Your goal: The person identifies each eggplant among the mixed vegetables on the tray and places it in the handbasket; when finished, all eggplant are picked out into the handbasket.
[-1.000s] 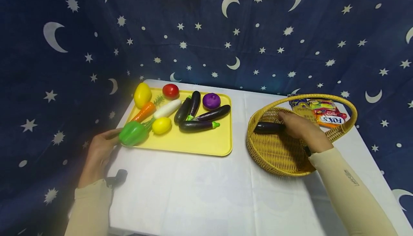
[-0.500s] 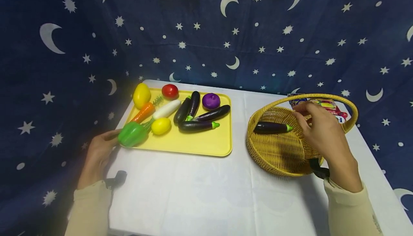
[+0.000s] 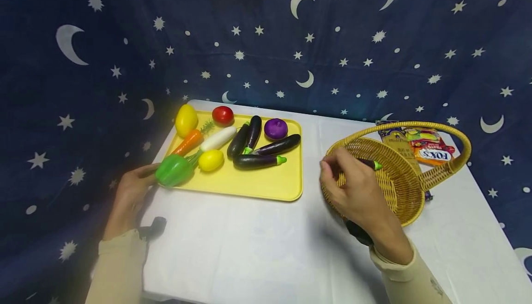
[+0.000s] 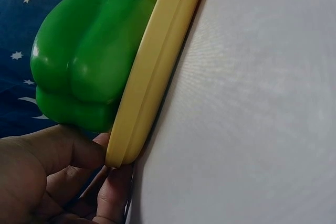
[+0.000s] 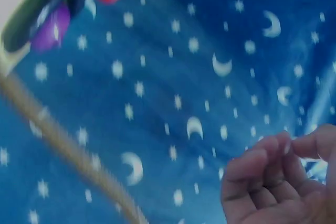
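Observation:
At the tray's near left corner, my left hand pinches the rim of the yellow tray. The left wrist view puts my thumb and fingers on either side of that rim, right below the green bell pepper. My right hand hovers over the left side of the wicker basket, its fingers loosely curled around nothing. An eggplant with a green stem lies in the basket, partly hidden behind that hand. Several more eggplants lie on the tray.
Also on the tray are a carrot, a white radish, a lemon, a tomato, a purple onion and a yellow mango-like fruit. Snack packets lie behind the basket, whose handle arches high.
My right hand let go of the eggplant inside the basket, drew back to the right, then swung left across the basket. My left hand has stayed at the tray corner.

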`<act>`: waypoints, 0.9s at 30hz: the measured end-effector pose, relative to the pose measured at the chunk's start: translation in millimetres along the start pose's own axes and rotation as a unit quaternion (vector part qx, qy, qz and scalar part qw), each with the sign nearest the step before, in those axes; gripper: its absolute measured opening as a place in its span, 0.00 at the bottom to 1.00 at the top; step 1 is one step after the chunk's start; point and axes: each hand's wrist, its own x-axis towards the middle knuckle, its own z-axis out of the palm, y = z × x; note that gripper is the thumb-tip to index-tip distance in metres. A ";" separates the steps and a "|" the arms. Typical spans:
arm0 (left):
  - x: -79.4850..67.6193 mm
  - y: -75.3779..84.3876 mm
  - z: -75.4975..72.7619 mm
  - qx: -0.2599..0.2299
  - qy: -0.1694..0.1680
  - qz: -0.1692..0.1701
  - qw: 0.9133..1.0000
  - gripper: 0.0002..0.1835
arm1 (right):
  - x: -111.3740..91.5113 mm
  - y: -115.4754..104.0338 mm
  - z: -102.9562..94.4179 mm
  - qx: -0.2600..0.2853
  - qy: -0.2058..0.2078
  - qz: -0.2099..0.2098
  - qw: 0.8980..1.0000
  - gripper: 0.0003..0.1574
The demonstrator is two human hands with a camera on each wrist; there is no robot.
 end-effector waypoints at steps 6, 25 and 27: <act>-1.0 -0.7 -2.0 0.001 0.002 0.014 1.000 0.34 | 10.2 1.5 68.6 -0.063 -0.175 -0.039 0.982 0.11; -2.9 0.4 -0.4 0.004 0.011 0.042 0.999 0.33 | 23.4 51.3 174.5 -0.178 -0.191 0.098 0.960 0.16; -2.8 -0.5 -0.4 0.003 0.010 0.042 0.999 0.33 | 23.9 54.4 178.1 -0.171 -0.198 0.098 0.960 0.17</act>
